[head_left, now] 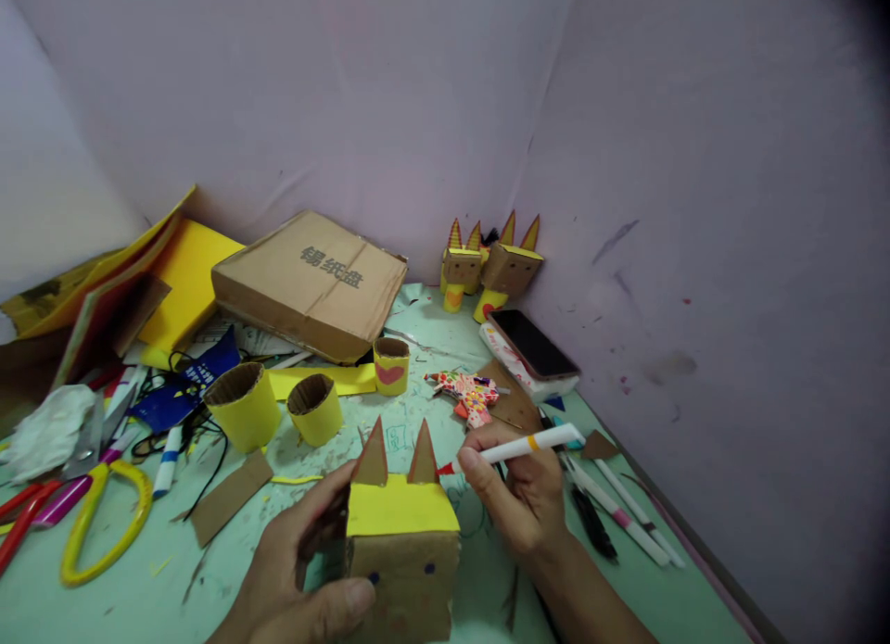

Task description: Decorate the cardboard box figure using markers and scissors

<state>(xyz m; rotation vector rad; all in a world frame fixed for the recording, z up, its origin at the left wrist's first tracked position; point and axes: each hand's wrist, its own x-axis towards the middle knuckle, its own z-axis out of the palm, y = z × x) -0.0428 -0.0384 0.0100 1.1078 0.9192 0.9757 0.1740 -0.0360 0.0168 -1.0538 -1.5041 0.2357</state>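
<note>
A small cardboard box figure [410,579] with a yellow paper top, two dark eye dots and two pointed ears [423,454] stands at the near edge. My left hand [298,570] grips it from the left side, thumb across its front. Between the thumb and fingers of my right hand [518,491] is a white marker [518,448] with a red tip, which meets the outer edge of the right ear. Red lines border both ears. Beyond the figure are yellow-wrapped cardboard tubes [316,410], one smaller tube [391,368] bearing a pink heart.
Yellow-handled scissors [104,524] and loose markers lie at left. A flat cardboard box [310,283] and yellow sheets [191,278] rest behind. Two finished-looking box figures [513,266] stand in the back corner, near a phone [534,344]. Pens [618,510] lie at right.
</note>
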